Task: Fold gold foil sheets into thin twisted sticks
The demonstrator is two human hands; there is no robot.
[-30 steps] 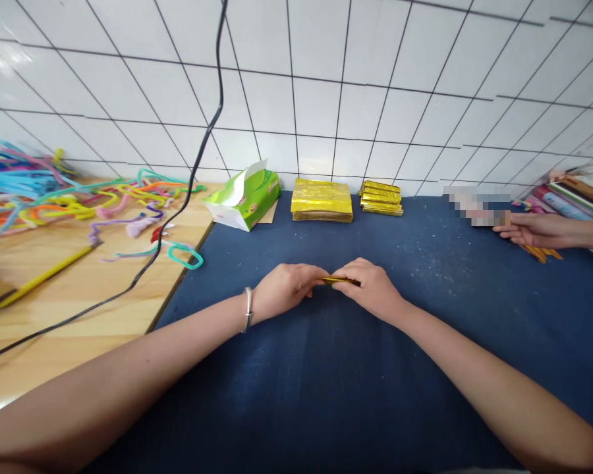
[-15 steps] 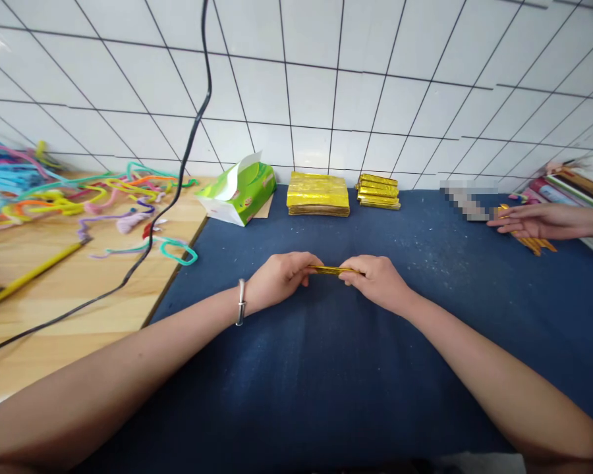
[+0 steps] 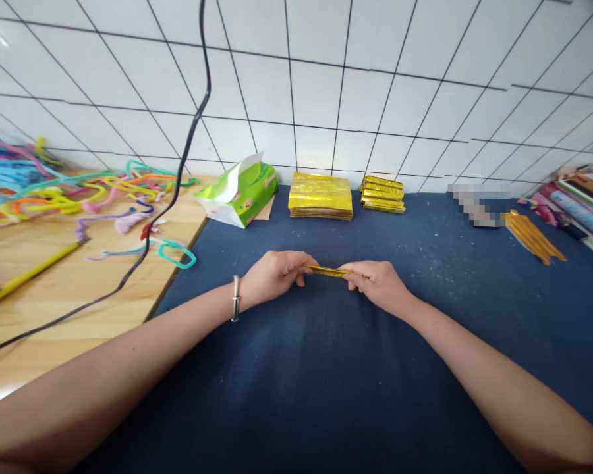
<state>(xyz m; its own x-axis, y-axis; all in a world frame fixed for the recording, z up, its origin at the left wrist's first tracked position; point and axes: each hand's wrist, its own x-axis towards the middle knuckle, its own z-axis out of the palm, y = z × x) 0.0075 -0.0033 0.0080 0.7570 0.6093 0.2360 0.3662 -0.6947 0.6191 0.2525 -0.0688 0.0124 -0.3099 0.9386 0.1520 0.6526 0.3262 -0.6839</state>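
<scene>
A narrow folded strip of gold foil paper [image 3: 329, 270] is stretched level between my two hands above the dark blue tabletop. My left hand [image 3: 280, 276], with a silver bangle at its wrist, pinches the strip's left end. The right end is pinched by my right hand [image 3: 375, 283]. Behind them, near the tiled wall, lies a thick stack of flat gold sheets [image 3: 320, 195]. Just right of that stack sits a smaller pile of folded gold strips [image 3: 383, 194].
A green tissue pack [image 3: 247, 191] stands left of the stack. Colourful fuzzy stems [image 3: 69, 194] and a yellow pen [image 3: 32, 273] lie on the wooden board. A black cable [image 3: 180, 178] hangs across the left. Orange-gold strips [image 3: 534, 236] and books [image 3: 580, 214] are at right.
The other person's hand at the right has gone out of view, leaving the orange-gold strips uncovered. My hands still hold the strip, its right end now slightly lower. The view has shifted a little.
</scene>
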